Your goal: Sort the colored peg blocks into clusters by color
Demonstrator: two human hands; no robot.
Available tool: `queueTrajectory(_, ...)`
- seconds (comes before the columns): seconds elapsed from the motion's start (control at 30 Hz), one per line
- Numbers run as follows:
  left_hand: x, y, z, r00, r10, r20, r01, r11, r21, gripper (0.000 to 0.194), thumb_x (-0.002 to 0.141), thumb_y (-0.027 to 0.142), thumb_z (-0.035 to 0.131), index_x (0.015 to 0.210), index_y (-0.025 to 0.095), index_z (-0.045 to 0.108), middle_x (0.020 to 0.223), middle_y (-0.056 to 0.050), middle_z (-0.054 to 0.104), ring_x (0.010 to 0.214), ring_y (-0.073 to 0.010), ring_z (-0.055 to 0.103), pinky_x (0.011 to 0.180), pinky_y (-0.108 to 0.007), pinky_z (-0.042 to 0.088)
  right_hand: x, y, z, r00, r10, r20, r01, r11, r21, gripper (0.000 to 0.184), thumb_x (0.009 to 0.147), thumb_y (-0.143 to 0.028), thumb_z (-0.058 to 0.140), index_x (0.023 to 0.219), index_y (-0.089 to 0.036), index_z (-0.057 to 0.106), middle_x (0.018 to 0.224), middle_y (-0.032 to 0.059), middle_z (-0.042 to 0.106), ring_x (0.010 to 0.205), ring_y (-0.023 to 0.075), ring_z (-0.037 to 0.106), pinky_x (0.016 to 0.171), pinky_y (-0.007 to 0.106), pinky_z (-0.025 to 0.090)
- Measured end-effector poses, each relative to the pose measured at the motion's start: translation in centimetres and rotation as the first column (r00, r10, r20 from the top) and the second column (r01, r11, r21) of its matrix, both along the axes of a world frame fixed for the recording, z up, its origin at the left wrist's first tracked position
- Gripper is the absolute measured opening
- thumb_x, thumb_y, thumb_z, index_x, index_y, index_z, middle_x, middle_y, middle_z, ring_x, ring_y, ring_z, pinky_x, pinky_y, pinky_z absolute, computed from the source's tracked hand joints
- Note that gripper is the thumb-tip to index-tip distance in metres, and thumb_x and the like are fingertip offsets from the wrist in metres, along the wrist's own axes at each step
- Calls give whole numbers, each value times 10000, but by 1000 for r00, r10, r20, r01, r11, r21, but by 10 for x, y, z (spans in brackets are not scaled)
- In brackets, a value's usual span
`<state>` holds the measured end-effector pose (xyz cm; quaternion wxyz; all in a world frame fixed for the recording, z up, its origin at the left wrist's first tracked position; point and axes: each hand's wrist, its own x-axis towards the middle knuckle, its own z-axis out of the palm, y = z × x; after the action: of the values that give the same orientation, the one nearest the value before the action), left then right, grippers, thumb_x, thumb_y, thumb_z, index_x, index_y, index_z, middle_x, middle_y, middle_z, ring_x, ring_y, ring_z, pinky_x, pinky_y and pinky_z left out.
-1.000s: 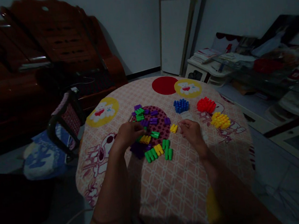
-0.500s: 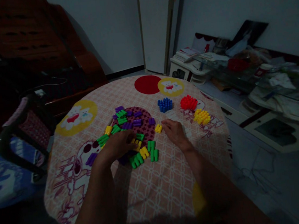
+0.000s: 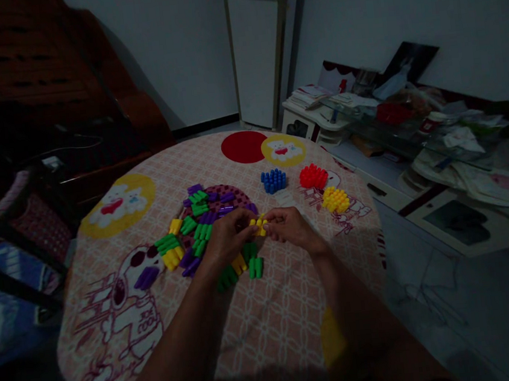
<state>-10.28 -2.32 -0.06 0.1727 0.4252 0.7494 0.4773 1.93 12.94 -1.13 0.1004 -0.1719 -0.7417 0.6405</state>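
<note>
My left hand [image 3: 227, 237] and my right hand [image 3: 291, 228] meet above the round table [image 3: 267, 310], both pinching a small yellow toy block [image 3: 259, 224] between their fingertips. Under and left of the hands lies a loose heap of green, purple and yellow blocks [image 3: 195, 230]. Two green blocks [image 3: 255, 267] lie just below the hands. Farther right stand three sorted clusters: blue [image 3: 273, 180], red [image 3: 313, 177] and yellow [image 3: 335, 199].
A cartoon-print cloth covers the table. A dark chair [image 3: 10, 252] stands at the left, a wooden sofa [image 3: 43, 85] behind it. A low white table [image 3: 319, 117] and cluttered papers [image 3: 458, 139] fill the right side. A white door [image 3: 253, 51] is at the back.
My left hand left the block heap and came up to meet my right hand, which picked up the yellow block. The view shifted right, so the table sits farther left.
</note>
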Motion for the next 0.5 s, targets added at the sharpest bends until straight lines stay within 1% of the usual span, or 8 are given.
queueTrajectory(0.13, 3, 5, -5, 998, -1, -65, 4, 999, 42, 271, 834, 357, 629, 1032, 183, 689, 912, -54, 737, 761, -181, 680, 691, -283, 542, 6, 13, 4, 998, -46, 35, 47, 999, -23, 257, 707, -379, 716, 846, -167, 673, 625, -6, 664, 486, 110, 598, 448, 200, 463)
queueTrajectory(0.2, 6, 5, -4, 994, -5, -105, 9, 999, 37, 292, 854, 353, 612, 1081, 189, 695, 1004, -74, 749, 849, -200, 696, 748, -302, 553, 11, 27, 4, 983, -182, 24, 182, 983, 1, 255, 698, -392, 716, 810, -172, 654, 606, 2, 666, 488, 127, 614, 451, 213, 479)
queueTrajectory(0.23, 6, 4, -4, 994, -7, -112, 10, 1000, 27, 293, 864, 351, 601, 1086, 188, 699, 1021, -81, 752, 871, -207, 700, 762, -308, 554, 14, 36, 3, 959, -284, 3, 284, 958, 33, 255, 703, -400, 709, 805, -175, 646, 612, 6, 670, 490, 134, 617, 451, 220, 482)
queueTrajectory(0.27, 7, 3, -3, 993, -11, -114, 12, 1000, 13, 287, 871, 349, 591, 1077, 185, 705, 1017, -85, 755, 876, -212, 704, 770, -313, 554, 18, 45, 2, 917, -398, -23, 399, 914, 80, 251, 713, -405, 698, 806, -178, 641, 628, 12, 678, 493, 140, 618, 453, 229, 482)
queueTrajectory(0.3, 7, 2, -2, 993, -13, -116, 13, 1000, 0, 277, 875, 346, 583, 1058, 182, 711, 1003, -85, 760, 872, -214, 707, 775, -317, 554, 22, 55, 1, 863, -503, -53, 505, 851, 146, 244, 727, -404, 687, 814, -180, 642, 652, 20, 688, 504, 146, 620, 463, 237, 481)
queueTrajectory(0.37, 7, 0, -2, 993, -13, -120, 11, 1000, -16, 264, 875, 339, 575, 1028, 182, 722, 981, -79, 767, 864, -217, 712, 791, -323, 552, 29, 71, -1, 756, -645, -112, 640, 692, 333, 216, 762, -387, 668, 820, -179, 659, 706, 44, 714, 558, 163, 637, 520, 258, 486)
queueTrajectory(0.43, 7, -1, -3, 992, -10, -128, 8, 1000, -21, 263, 874, 339, 570, 1022, 189, 729, 986, -73, 774, 868, -220, 715, 809, -329, 550, 35, 82, -1, 694, -703, -154, 655, 529, 540, 192, 802, -363, 652, 822, -176, 688, 770, 75, 743, 652, 185, 663, 615, 281, 486)
queueTrajectory(0.5, 6, -2, -4, 991, -7, -132, 4, 1000, -20, 272, 875, 346, 567, 1027, 196, 734, 1001, -72, 777, 875, -223, 715, 810, -330, 551, 39, 87, -1, 670, -726, -154, 589, 393, 706, 193, 841, -347, 638, 849, -173, 722, 841, 105, 764, 746, 206, 677, 693, 298, 463)
